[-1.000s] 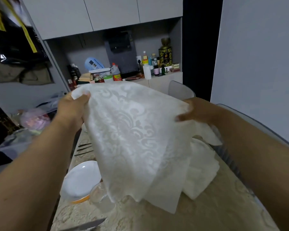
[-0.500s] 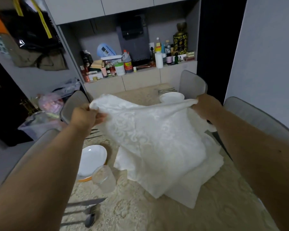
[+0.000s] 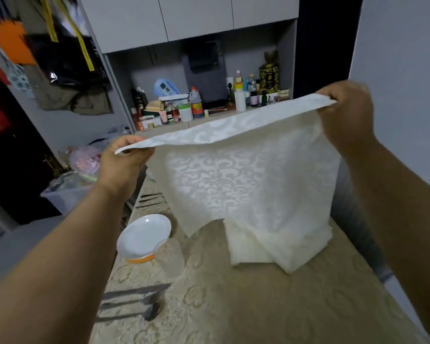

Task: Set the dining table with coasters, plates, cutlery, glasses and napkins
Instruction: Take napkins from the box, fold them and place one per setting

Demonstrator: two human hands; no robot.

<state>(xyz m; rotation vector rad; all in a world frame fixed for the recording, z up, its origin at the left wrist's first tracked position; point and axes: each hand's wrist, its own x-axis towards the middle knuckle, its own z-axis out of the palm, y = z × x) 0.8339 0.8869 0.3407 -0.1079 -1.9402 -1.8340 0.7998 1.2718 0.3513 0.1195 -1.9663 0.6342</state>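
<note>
A white damask-patterned cloth napkin (image 3: 248,175) is hanging spread in the air above the table, at 12 o'clock from the frame's centre. The left hand (image 3: 124,162) is pinching its left top corner, fingers curled round the hem, at 9 o'clock. The right hand (image 3: 348,115) is gripping the right top corner, fingers clenched on the fabric, at 2 o'clock and higher than the left, so the top edge is slanting upward to the right. The napkin's lower edge is dangling just above a stack of folded white napkins (image 3: 278,247) lying on the beige patterned tablecloth (image 3: 258,306); whether it is touching them cannot be told.

At 8 o'clock a white round plate (image 3: 144,235) is sitting on an orange round coaster (image 3: 140,259). A clear drinking glass (image 3: 171,256) is standing just beside the plate, at its 4 o'clock. A steel knife, fork and spoon set (image 3: 137,300) is lying at 7 o'clock. Further dark cutlery (image 3: 150,198) is lying at 10 o'clock, beyond the plate.
</note>
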